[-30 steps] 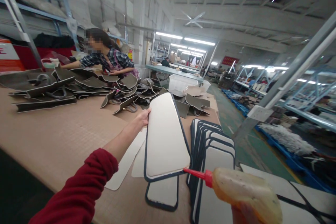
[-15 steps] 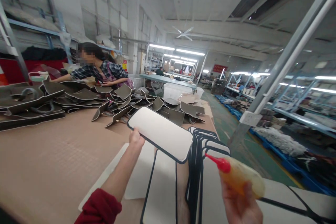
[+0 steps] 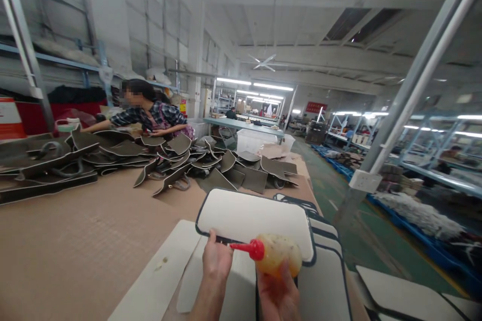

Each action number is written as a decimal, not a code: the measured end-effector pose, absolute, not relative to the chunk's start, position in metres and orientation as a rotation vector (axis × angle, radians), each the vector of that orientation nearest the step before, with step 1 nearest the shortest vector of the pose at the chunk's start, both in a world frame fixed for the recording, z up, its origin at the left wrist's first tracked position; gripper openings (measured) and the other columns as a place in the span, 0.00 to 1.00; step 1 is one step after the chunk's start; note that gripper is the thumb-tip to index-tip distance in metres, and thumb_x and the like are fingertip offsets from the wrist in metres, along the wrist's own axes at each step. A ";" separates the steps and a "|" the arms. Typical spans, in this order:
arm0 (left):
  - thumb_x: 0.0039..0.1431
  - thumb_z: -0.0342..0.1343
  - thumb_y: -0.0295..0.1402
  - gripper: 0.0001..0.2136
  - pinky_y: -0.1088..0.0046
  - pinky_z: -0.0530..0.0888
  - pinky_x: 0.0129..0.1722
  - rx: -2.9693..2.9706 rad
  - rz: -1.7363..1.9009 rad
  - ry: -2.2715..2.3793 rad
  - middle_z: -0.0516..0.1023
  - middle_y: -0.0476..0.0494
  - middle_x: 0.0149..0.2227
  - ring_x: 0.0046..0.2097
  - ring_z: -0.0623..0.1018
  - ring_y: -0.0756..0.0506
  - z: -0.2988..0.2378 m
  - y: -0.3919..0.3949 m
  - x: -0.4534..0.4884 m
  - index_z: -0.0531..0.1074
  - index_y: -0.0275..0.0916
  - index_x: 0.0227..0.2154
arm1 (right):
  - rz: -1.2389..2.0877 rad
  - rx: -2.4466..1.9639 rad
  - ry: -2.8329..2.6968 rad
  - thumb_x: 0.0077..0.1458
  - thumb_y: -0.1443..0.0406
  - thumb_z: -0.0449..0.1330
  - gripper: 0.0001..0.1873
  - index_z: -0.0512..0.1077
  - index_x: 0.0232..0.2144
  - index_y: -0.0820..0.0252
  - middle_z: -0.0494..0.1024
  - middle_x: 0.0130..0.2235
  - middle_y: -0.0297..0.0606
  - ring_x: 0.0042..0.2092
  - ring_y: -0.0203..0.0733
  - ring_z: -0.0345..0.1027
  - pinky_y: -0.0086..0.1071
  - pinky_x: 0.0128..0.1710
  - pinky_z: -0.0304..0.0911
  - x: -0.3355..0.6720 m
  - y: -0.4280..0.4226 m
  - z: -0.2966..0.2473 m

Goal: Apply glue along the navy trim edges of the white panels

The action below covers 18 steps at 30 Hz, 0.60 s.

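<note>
My left hand point(image 3: 217, 260) grips the lower left edge of a pale rounded panel with a dark border point(image 3: 252, 213), thumb on its face. In my right hand point(image 3: 280, 293) lies a squeeze bottle of yellowish glue-like liquid point(image 3: 280, 256), its red nozzle point(image 3: 244, 247) pointing left. The nozzle tip is close to my left fingers at the panel's near edge; whether it touches cannot be made out. Beneath and to the right are more dark-edged panels point(image 3: 324, 281), overlapping in a row. Plain pale sheets point(image 3: 165, 266) lie under my left forearm.
Olive bag pieces with handles point(image 3: 181, 160) are heaped across the far side of the brown-covered table point(image 3: 75, 241). Behind them a co-worker in a checked shirt point(image 3: 150, 113) reaches left. A metal post with a socket box point(image 3: 365, 180) stands at the table's right edge.
The bottle in my right hand has swung left to the held panel's near edge. My left hand has lowered the panel and moved it right and nearer.
</note>
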<state>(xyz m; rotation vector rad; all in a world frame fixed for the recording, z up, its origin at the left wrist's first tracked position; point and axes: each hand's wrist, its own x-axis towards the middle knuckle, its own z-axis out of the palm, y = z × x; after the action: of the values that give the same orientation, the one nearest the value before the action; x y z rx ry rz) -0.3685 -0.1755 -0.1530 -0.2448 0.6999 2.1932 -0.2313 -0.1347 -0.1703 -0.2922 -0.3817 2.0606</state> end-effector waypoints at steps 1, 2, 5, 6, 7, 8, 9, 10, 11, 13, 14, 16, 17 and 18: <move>0.73 0.39 0.35 0.17 0.70 0.77 0.39 -0.317 2.229 0.722 0.83 0.44 0.35 0.35 0.82 0.46 -0.153 -0.180 -0.362 0.75 0.45 0.49 | 2.055 -0.304 -0.395 0.46 0.57 0.77 0.20 0.81 0.43 0.48 0.84 0.43 0.35 0.45 0.43 0.80 0.34 0.47 0.75 -0.230 -0.133 -0.170; 0.72 0.44 0.36 0.14 0.69 0.77 0.40 -0.358 2.260 0.740 0.83 0.44 0.35 0.36 0.81 0.46 -0.154 -0.185 -0.354 0.76 0.46 0.46 | 2.049 -0.320 -0.413 0.46 0.57 0.77 0.20 0.81 0.42 0.49 0.84 0.43 0.36 0.45 0.44 0.80 0.34 0.47 0.75 -0.229 -0.132 -0.171; 0.59 0.61 0.47 0.10 0.63 0.76 0.45 -0.135 2.193 0.782 0.82 0.43 0.40 0.47 0.81 0.41 -0.177 -0.213 -0.328 0.78 0.49 0.38 | 2.035 -0.356 -0.447 0.43 0.55 0.77 0.20 0.82 0.40 0.51 0.84 0.42 0.38 0.43 0.45 0.80 0.34 0.45 0.76 -0.224 -0.127 -0.172; 0.52 0.67 0.50 0.14 0.61 0.75 0.47 -0.001 2.091 0.820 0.82 0.41 0.42 0.50 0.80 0.38 -0.187 -0.227 -0.323 0.79 0.50 0.37 | 2.042 -0.358 -0.444 0.42 0.55 0.78 0.20 0.82 0.39 0.51 0.84 0.41 0.38 0.42 0.44 0.80 0.33 0.45 0.76 -0.223 -0.125 -0.174; 0.46 0.71 0.50 0.18 0.60 0.75 0.47 0.113 1.983 0.890 0.82 0.39 0.43 0.50 0.80 0.37 -0.196 -0.242 -0.321 0.81 0.50 0.39 | 2.048 -0.358 -0.436 0.41 0.55 0.78 0.20 0.82 0.38 0.52 0.85 0.40 0.38 0.41 0.44 0.80 0.32 0.44 0.76 -0.221 -0.124 -0.175; 0.42 0.74 0.48 0.21 0.60 0.74 0.46 0.211 1.858 0.971 0.82 0.37 0.43 0.48 0.81 0.35 -0.202 -0.257 -0.324 0.82 0.48 0.40 | 2.051 -0.358 -0.427 0.39 0.56 0.79 0.20 0.82 0.37 0.52 0.85 0.39 0.38 0.40 0.44 0.81 0.31 0.43 0.76 -0.219 -0.123 -0.177; 0.39 0.75 0.47 0.23 0.60 0.74 0.45 0.300 1.754 1.061 0.82 0.35 0.42 0.45 0.81 0.35 -0.202 -0.271 -0.331 0.83 0.47 0.40 | 2.059 -0.360 -0.422 0.38 0.57 0.80 0.21 0.82 0.36 0.52 0.85 0.38 0.38 0.40 0.44 0.81 0.31 0.42 0.76 -0.217 -0.122 -0.179; 0.39 0.76 0.44 0.23 0.61 0.74 0.44 0.386 1.708 1.174 0.82 0.34 0.42 0.44 0.81 0.35 -0.196 -0.281 -0.342 0.83 0.45 0.41 | 2.070 -0.362 -0.419 0.37 0.57 0.80 0.22 0.82 0.36 0.53 0.85 0.38 0.38 0.39 0.45 0.81 0.31 0.41 0.76 -0.215 -0.123 -0.181; 0.40 0.76 0.43 0.21 0.61 0.74 0.42 0.466 1.712 1.306 0.82 0.35 0.42 0.43 0.81 0.35 -0.183 -0.286 -0.356 0.84 0.45 0.40 | 2.083 -0.363 -0.417 0.36 0.57 0.81 0.22 0.82 0.36 0.53 0.85 0.38 0.39 0.39 0.46 0.81 0.33 0.40 0.77 -0.213 -0.125 -0.183; 0.43 0.74 0.41 0.19 0.63 0.74 0.45 0.616 1.776 1.532 0.82 0.36 0.42 0.44 0.79 0.36 -0.144 -0.280 -0.384 0.84 0.44 0.40 | 2.113 -0.363 -0.419 0.36 0.56 0.80 0.23 0.83 0.36 0.53 0.85 0.38 0.40 0.40 0.48 0.81 0.35 0.40 0.77 -0.210 -0.132 -0.184; 0.42 0.75 0.38 0.20 0.62 0.74 0.49 0.689 1.802 1.605 0.82 0.36 0.44 0.48 0.79 0.35 -0.121 -0.268 -0.396 0.83 0.43 0.41 | 2.125 -0.362 -0.418 0.36 0.55 0.80 0.23 0.83 0.36 0.53 0.85 0.38 0.40 0.40 0.49 0.81 0.36 0.40 0.77 -0.208 -0.138 -0.183; 0.37 0.75 0.34 0.21 0.61 0.72 0.55 0.844 1.796 1.699 0.82 0.37 0.46 0.54 0.76 0.32 -0.080 -0.232 -0.408 0.83 0.43 0.40 | 2.135 -0.364 -0.414 0.35 0.55 0.81 0.22 0.83 0.35 0.51 0.85 0.38 0.38 0.40 0.49 0.81 0.35 0.40 0.77 -0.207 -0.148 -0.183; 0.36 0.75 0.31 0.22 0.61 0.69 0.59 0.934 1.783 1.706 0.81 0.37 0.49 0.58 0.74 0.32 -0.065 -0.212 -0.410 0.83 0.43 0.40 | 2.137 -0.368 -0.413 0.35 0.55 0.81 0.22 0.83 0.35 0.50 0.85 0.37 0.38 0.40 0.48 0.81 0.35 0.39 0.77 -0.206 -0.153 -0.183; 0.32 0.75 0.29 0.23 0.62 0.67 0.61 1.000 1.766 1.716 0.81 0.37 0.50 0.62 0.70 0.31 -0.055 -0.193 -0.408 0.83 0.43 0.38 | 2.139 -0.375 -0.412 0.33 0.54 0.81 0.23 0.82 0.34 0.50 0.85 0.37 0.38 0.39 0.48 0.81 0.35 0.39 0.77 -0.206 -0.156 -0.184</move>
<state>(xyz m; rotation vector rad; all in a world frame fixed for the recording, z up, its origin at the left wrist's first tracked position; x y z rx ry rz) -0.4084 -0.1930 -0.0547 0.9999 1.7161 1.7661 -0.2059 -0.1565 -0.1838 -0.3752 -0.4118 2.1387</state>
